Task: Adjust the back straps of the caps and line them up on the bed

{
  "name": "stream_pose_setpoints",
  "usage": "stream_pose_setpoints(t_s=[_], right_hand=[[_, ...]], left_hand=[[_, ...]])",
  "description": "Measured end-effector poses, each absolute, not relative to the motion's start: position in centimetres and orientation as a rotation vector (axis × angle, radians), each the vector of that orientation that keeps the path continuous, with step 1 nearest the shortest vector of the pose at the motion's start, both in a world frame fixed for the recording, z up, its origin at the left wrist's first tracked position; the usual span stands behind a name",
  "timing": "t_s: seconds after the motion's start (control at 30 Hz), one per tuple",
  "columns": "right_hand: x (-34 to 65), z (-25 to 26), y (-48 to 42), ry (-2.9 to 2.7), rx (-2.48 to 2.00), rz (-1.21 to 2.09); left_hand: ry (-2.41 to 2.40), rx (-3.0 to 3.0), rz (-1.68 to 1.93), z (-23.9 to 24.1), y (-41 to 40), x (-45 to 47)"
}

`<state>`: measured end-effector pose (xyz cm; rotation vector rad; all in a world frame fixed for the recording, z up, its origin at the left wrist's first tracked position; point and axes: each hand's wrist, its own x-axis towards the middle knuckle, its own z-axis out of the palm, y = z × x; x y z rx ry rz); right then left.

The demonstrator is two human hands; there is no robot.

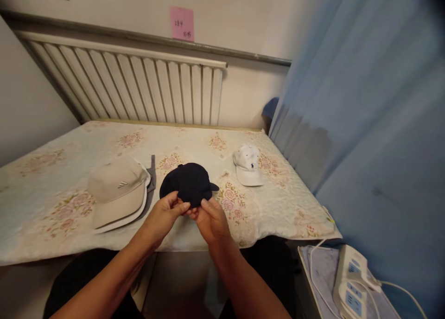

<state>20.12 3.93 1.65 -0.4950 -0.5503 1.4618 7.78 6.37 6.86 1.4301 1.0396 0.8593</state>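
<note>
Pinching the near rim of the dark cap (189, 182), left hand (166, 215) and right hand (209, 220) each hold a narrow grip on light, soft, probably floppy fabric.

The person's left hand (166, 213) and right hand (209, 219) are bare. The left forearm (114, 272) and the right forearm (243, 282) are bare too, uncovered from the wrist down to the bottom edge of the view. Below the arms, the legs are clothed in a plain black garment, matte and unpatterned, seen over the left leg (79, 272) and the right leg (271, 263). Whether it is trousers or shorts cannot be told.
</note>
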Motion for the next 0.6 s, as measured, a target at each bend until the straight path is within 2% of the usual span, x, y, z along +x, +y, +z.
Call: stream_pose_setpoints(t_s=[0.3,0.6], right_hand=[[18.8,3.9,2.7,-0.645,-0.692,1.311],[21.5,4.5,2.2,-0.968,-1.21,0.84]], left_hand=[[0.957,1.289,0.943,6.4,5.5,6.1],[0.816,1.075,0.921,6.0,5.3,7.8]])
